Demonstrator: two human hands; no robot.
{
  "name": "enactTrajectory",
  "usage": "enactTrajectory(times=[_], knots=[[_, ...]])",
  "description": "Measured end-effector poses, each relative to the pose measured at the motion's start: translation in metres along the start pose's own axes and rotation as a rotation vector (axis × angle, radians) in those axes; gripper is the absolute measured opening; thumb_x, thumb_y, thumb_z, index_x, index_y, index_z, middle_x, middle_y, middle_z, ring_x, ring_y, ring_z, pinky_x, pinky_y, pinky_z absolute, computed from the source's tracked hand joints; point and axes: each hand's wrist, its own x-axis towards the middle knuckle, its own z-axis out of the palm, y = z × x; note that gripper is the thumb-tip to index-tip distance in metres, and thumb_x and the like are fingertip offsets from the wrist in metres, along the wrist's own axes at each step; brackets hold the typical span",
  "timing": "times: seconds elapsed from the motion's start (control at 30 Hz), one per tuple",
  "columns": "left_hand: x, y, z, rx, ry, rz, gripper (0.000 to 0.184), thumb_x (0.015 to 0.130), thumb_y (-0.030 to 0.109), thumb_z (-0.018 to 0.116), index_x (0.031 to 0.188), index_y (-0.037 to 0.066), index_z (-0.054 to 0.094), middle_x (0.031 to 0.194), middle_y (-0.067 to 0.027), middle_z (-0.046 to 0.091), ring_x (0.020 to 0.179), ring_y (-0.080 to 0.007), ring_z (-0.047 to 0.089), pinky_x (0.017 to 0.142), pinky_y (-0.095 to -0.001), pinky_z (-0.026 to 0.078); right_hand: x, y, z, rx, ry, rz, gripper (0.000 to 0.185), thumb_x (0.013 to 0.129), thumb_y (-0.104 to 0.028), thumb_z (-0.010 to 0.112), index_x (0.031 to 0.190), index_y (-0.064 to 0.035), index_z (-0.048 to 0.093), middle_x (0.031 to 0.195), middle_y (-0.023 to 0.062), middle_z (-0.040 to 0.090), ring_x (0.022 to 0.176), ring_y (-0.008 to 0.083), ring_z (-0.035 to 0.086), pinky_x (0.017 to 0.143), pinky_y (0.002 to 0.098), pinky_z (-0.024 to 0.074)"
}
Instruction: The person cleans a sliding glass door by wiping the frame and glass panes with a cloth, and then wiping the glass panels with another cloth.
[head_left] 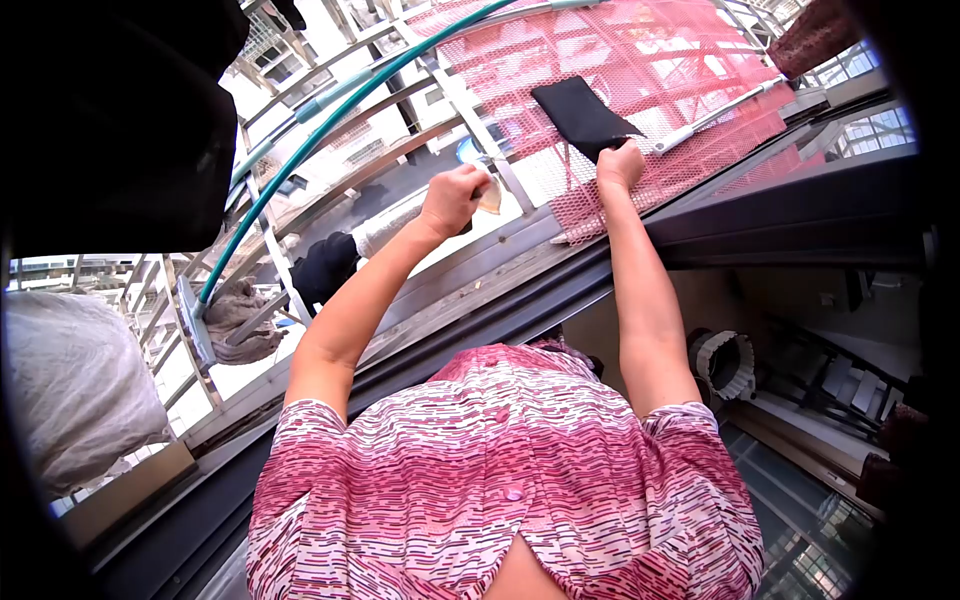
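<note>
A dark cloth [583, 115] hangs out flat from my right hand [620, 168], whose fingers are closed on its lower right corner. Behind the cloth lies pink mesh [690, 60] over the metal bars. To the left, my left hand [455, 200] is closed in front of the railing, apart from the cloth. A small tan thing [490, 196] shows beside its fingers; whether they grip it or something else is too small to tell.
A green pole [330, 122] curves across the metal railing [270, 240] at the left. A white-handled rod [715, 118] lies on the mesh at the right. The dark window frame [780, 220] crosses below my hands. Bunched grey cloth [240, 325] and a pale covered bundle [80, 385] are at the left.
</note>
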Motion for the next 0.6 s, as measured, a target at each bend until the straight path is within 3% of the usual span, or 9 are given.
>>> enactTrajectory(times=[0.1, 0.17, 0.3, 0.33, 0.37, 0.5, 0.6], knots=[[0.002, -0.001, 0.014, 0.151, -0.117, 0.129, 0.01, 0.073, 0.004, 0.055, 0.083, 0.006, 0.058, 0.085, -0.0108, 0.058, 0.08, -0.0295, 0.06, 0.071, -0.0367, 0.05, 0.002, 0.002, 0.006, 0.066, 0.002, 0.035, 0.026, 0.071, -0.02, 0.06, 0.083, 0.0032, 0.063, 0.086, 0.0255, 0.063, 0.083, 0.0419, 0.061, 0.078, 0.0475, 0.0469], [0.008, -0.009, 0.023, 0.275, -0.212, 0.325, 0.011, 0.076, 0.005, 0.053, 0.084, -0.001, 0.057, 0.085, -0.0143, 0.059, 0.081, -0.0313, 0.061, 0.071, -0.0372, 0.051, 0.002, -0.005, 0.004, 0.1, 0.022, 0.022, 0.028, 0.069, -0.022, 0.063, 0.081, 0.0039, 0.064, 0.085, 0.0256, 0.064, 0.082, 0.0423, 0.061, 0.078, 0.047, 0.0466], [0.009, -0.032, 0.062, 0.583, -0.465, 0.264, 0.027, 0.081, 0.009, 0.048, 0.099, -0.009, 0.057, 0.094, -0.0211, 0.061, 0.082, -0.0297, 0.063, 0.068, -0.0352, 0.052, 0.008, -0.001, 0.012, 0.077, -0.013, -0.008, 0.031, 0.066, -0.022, 0.067, 0.079, 0.0055, 0.065, 0.081, 0.023, 0.065, 0.081, 0.0389, 0.062, 0.076, 0.0454, 0.0472], [0.009, -0.028, 0.066, 0.529, -0.429, 0.175, 0.036, 0.082, 0.01, 0.048, 0.109, -0.013, 0.054, 0.101, -0.0239, 0.06, 0.084, -0.0282, 0.063, 0.069, -0.0342, 0.052, 0.009, 0.001, 0.015, 0.242, -0.074, 0.023, 0.032, 0.065, -0.024, 0.069, 0.079, 0.0051, 0.065, 0.08, 0.0218, 0.065, 0.08, 0.0378, 0.063, 0.076, 0.0447, 0.0476], [0.009, -0.025, 0.069, 0.68, -0.419, 0.201, 0.043, 0.083, 0.011, 0.047, 0.116, -0.016, 0.049, 0.108, -0.0259, 0.059, 0.088, -0.0272, 0.062, 0.07, -0.0338, 0.052, 0.01, 0.003, 0.018, 0.407, -0.136, 0.053, 0.034, 0.064, -0.025, 0.07, 0.079, 0.0046, 0.065, 0.079, 0.0207, 0.066, 0.079, 0.0367, 0.063, 0.076, 0.044, 0.048], [0.018, -0.023, 0.087, 0.899, -0.57, 0.172, 0.034, 0.084, 0.013, 0.048, 0.11, -0.005, 0.06, 0.115, -0.0191, 0.058, 0.096, -0.0258, 0.06, 0.073, -0.0342, 0.051, 0.012, 0.006, 0.015, 0.2, -0.015, -0.008, 0.033, 0.062, -0.025, 0.071, 0.078, 0.0025, 0.066, 0.078, 0.0193, 0.066, 0.078, 0.0362, 0.064, 0.077, 0.0418, 0.0487], [0.019, -0.032, 0.1, 0.916, -0.642, 0.158, 0.028, 0.084, 0.013, 0.049, 0.103, 0.002, 0.066, 0.113, -0.0136, 0.061, 0.098, -0.0239, 0.06, 0.075, -0.0343, 0.05, 0.006, 0.0, -0.007, 0.151, -0.146, -0.084, 0.031, 0.062, -0.021, 0.069, 0.078, 0.0054, 0.064, 0.079, 0.0224, 0.065, 0.08, 0.0378, 0.063, 0.079, 0.0419, 0.048]])
